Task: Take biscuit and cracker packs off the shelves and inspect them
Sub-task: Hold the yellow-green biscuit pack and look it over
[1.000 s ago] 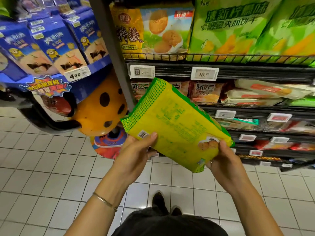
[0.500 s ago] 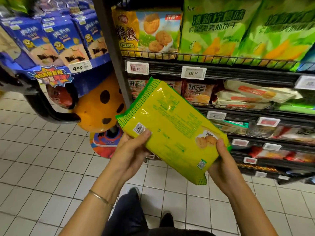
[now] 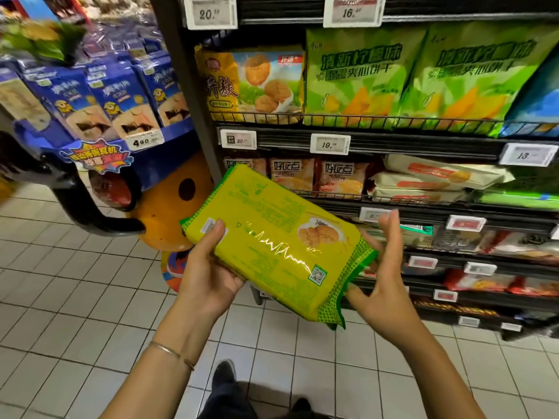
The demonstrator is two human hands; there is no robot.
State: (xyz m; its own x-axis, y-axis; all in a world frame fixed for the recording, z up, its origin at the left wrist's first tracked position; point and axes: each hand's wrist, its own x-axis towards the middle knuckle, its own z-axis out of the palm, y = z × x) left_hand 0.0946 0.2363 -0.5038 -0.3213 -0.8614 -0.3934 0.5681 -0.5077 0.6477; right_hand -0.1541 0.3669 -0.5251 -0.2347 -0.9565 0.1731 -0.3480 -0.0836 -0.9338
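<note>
A shopper's left hand [image 3: 211, 273] gripped a yellow biscuit pack [image 3: 272, 243] in front of the shelves [image 3: 423, 145], right hand [image 3: 384, 285] open-fingered at its end.

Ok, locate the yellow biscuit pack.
Centre of the head view: yellow biscuit pack gripped by the left hand, open right hand at its right end, shelves behind.

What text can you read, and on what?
"20." on the top-left white price tag; decimals blurred.
"16." on the top-centre white price tag.
"19." on the middle-shelf white price tag.
"13." on the tilted white tag far right.
"4 90" on the white display tag of the blue display stand.
"清新柠檬味" and "夹心饼干" on the large green bag.
"好吃点" on the red-brown packs.
Yellow-green plastic pack: print too small to read.
</note>
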